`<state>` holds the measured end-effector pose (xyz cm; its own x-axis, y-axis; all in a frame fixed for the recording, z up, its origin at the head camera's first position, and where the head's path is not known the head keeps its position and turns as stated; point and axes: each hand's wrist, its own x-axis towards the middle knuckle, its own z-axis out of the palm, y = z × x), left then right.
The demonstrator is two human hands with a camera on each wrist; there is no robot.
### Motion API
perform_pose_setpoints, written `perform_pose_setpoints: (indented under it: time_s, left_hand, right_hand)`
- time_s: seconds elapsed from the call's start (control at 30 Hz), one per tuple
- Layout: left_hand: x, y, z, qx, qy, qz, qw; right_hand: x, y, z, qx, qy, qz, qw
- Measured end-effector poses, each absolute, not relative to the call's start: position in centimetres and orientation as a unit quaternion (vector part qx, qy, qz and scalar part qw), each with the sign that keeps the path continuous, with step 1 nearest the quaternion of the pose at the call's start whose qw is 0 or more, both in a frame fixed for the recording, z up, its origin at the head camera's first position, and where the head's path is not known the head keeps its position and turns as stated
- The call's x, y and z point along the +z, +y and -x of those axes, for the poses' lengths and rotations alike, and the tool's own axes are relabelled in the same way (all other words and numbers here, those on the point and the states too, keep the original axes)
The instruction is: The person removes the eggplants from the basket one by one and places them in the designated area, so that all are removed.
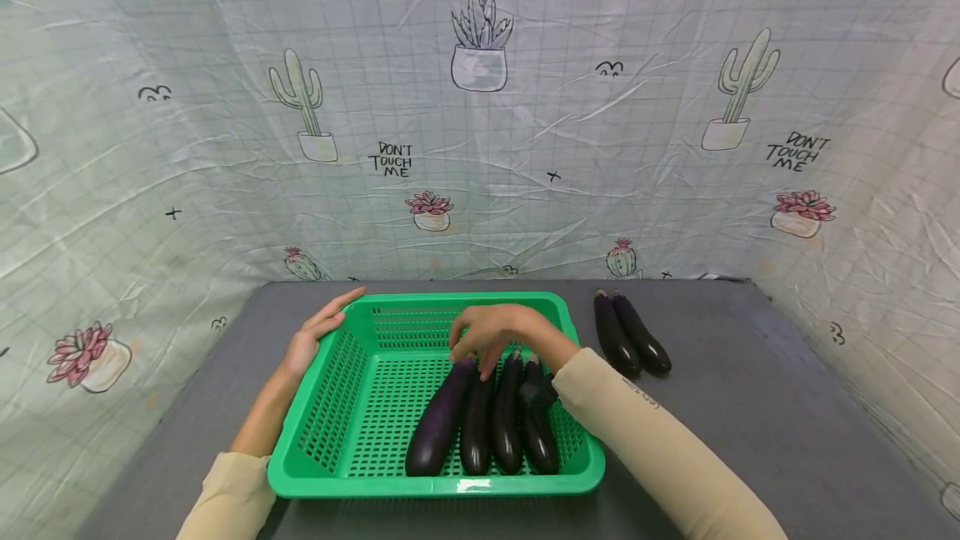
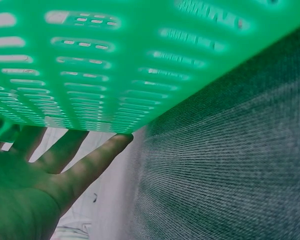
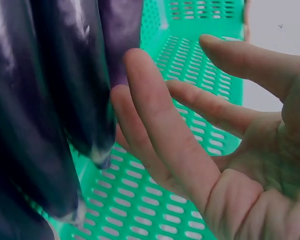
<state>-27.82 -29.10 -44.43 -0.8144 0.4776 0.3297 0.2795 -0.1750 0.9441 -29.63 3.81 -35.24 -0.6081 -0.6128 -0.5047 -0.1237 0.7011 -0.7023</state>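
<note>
A green plastic basket with slotted sides holds several dark eggplants lying side by side in its right half. The leftmost, a thicker purple eggplant, lies next to a slimmer dark eggplant. My right hand is over the stem ends of these two; its fingers are extended and slightly bent, and the right wrist view shows the thumb apart with nothing pinched. On the basket's left side, my left hand rests along the rim. Its straight, spread fingers touch the outer wall in the left wrist view.
Two more eggplants lie together on the grey tabletop, right of the basket. A printed cloth backdrop with cactus drawings hangs behind and along both sides of the table.
</note>
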Motion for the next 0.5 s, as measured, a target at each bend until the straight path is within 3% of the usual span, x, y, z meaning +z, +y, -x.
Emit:
perform_pose_setpoints:
  time_s: [0.5]
  left_hand:
    - [-44.5,-29.1,28.0,0.678,0.667,-0.306,0.041]
  right_hand:
    - [-37.2,1.0,29.3,-0.319,0.834,0.214,0.395]
